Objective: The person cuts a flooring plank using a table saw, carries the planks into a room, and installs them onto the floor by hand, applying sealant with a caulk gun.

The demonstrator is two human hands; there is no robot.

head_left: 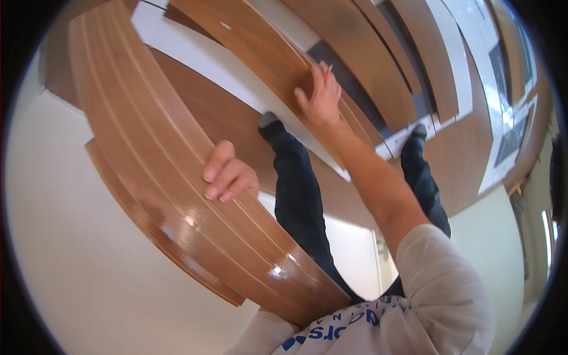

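A long brown wood panel (148, 124) with pale grooves along its length slants across the left side, tilted up toward me. My left hand (234, 177) is closed round its right edge, fingers lying on the grooved face; the rest of that arm is hidden behind the panel. My right hand (324, 97) reaches forward over a brown plank (254, 44) on the floor. A thin red pencil (327, 72) sticks up from its fingers, with the thumb held apart. Whether this hand touches the plank I cannot tell.
Several more brown planks (355, 53) lie ahead and to the right, with white and dark grey sheets (452, 65) between them. My legs (299, 195) stretch out across the brown floor (207, 100). A pale wall (53, 207) stands on the left.
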